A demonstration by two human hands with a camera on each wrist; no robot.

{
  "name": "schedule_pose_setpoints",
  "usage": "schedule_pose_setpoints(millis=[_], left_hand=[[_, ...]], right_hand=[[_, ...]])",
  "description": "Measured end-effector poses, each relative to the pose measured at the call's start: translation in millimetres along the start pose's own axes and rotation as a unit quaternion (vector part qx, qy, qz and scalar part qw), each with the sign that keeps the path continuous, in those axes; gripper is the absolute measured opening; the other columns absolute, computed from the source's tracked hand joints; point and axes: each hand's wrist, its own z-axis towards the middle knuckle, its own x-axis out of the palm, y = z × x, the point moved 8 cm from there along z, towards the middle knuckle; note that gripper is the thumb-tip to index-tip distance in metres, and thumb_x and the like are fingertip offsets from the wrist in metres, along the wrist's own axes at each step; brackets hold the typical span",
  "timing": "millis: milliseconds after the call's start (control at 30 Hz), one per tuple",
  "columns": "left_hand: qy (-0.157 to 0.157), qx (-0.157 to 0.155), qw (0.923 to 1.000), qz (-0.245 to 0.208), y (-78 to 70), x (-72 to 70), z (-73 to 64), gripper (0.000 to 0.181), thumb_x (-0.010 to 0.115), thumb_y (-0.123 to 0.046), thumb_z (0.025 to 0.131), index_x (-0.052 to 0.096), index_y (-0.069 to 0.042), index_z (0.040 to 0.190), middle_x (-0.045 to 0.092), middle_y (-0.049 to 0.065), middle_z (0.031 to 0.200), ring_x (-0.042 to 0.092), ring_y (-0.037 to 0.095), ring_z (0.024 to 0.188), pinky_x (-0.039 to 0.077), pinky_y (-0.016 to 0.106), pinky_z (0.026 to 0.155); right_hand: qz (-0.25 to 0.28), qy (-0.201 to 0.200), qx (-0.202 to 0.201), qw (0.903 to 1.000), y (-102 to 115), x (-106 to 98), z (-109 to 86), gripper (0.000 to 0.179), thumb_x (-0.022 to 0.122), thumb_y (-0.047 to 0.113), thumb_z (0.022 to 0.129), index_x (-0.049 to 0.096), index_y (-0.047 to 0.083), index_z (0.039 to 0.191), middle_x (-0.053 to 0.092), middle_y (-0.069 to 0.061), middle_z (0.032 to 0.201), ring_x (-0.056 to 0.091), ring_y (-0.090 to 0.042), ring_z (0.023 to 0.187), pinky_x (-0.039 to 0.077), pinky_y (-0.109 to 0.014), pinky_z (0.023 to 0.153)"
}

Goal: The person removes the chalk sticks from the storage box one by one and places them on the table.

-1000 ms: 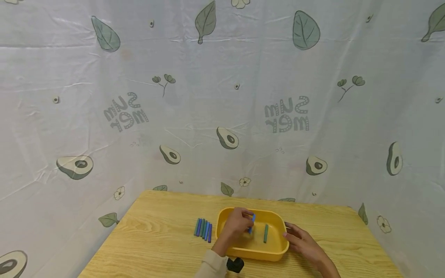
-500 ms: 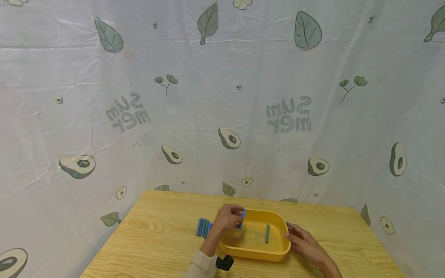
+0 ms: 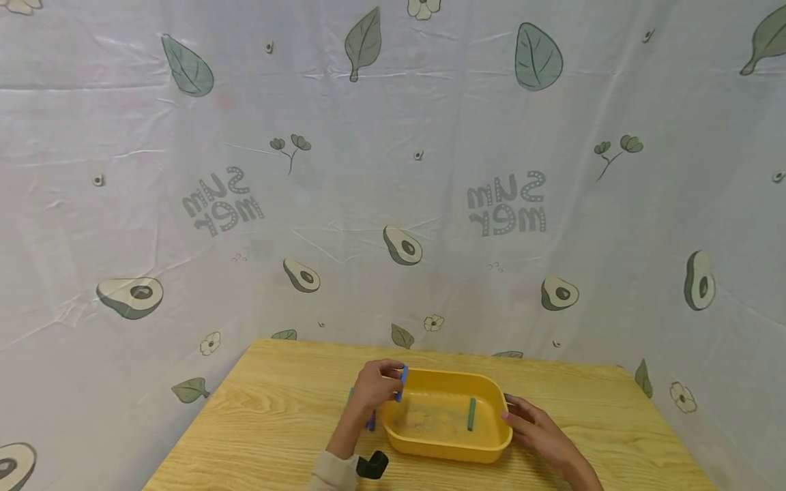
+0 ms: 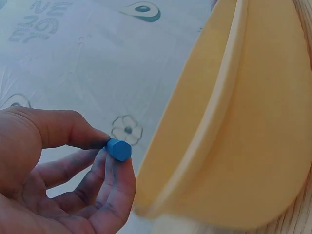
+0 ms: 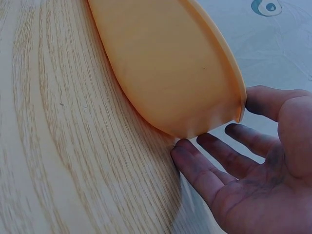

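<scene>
My left hand (image 3: 376,385) pinches a blue pastel stick (image 3: 402,384) between thumb and fingertips, above the left end of a yellow plastic tray (image 3: 447,450). In the left wrist view, the blue stick (image 4: 120,150) shows its hexagonal end, and the fingers carry dark smudges. My right hand (image 3: 533,424) grips the tray's right end. Its thumb is at the rim and its other fingertips are against the outer wall (image 5: 161,63), as the right wrist view shows. A green stick (image 3: 471,414) lies inside the tray toward the right.
Left of the tray, a row of blue and green sticks (image 3: 371,420) lies on the wooden table (image 3: 276,409), mostly hidden behind my left hand and forearm. Powdery smudges mark the tray floor. A patterned curtain (image 3: 368,204) hangs behind the table.
My left hand has lifted the blue pastel stick from inside the tray and moved left to the tray's left end. The right hand and the green stick stay in place.
</scene>
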Motion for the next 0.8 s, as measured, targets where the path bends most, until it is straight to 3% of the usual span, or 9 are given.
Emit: schedule_pose_setpoints(millis=[200, 433, 800], left_hand=[[-0.029, -0.001, 0.9990, 0.034, 7.5, -21.2, -0.7, 0.041, 0.073, 0.003, 0.090, 0.073, 0.002, 0.131, 0.070, 0.017, 0.110, 0.072, 0.021, 0.087, 0.066, 0.039, 0.073], [-0.057, -0.002, 0.9978, 0.034, 15.4, -44.6, -1.1, 0.041, 0.071, 0.003, 0.088, 0.073, 0.004, 0.130, 0.070, 0.019, 0.110, 0.071, 0.020, 0.085, 0.066, 0.038, 0.073], [-0.070, -0.017, 0.9970, 0.029, 36.5, -75.1, -6.0, 0.044, 0.069, 0.002, 0.090, 0.069, 0.007, 0.133, 0.069, 0.024, 0.117, 0.072, 0.026, 0.091, 0.065, 0.039, 0.076]], right_hand=[[-0.001, 0.011, -0.005, 0.9999, -1, 0, 1.1, 0.076, 0.043, 0.032, 0.118, 0.008, -0.014, 0.166, 0.028, -0.045, 0.165, 0.061, -0.043, 0.139, 0.059, -0.048, 0.107], [-0.001, 0.015, -0.005, 0.9999, -2, 0, 2.6, 0.075, 0.042, 0.031, 0.118, 0.007, -0.014, 0.166, 0.027, -0.044, 0.165, 0.060, -0.043, 0.139, 0.059, -0.047, 0.107], [-0.003, 0.000, 0.003, 1.0000, -2, 0, 2.8, 0.077, 0.046, 0.034, 0.117, 0.010, -0.014, 0.166, 0.030, -0.044, 0.164, 0.061, -0.042, 0.138, 0.059, -0.047, 0.106]])
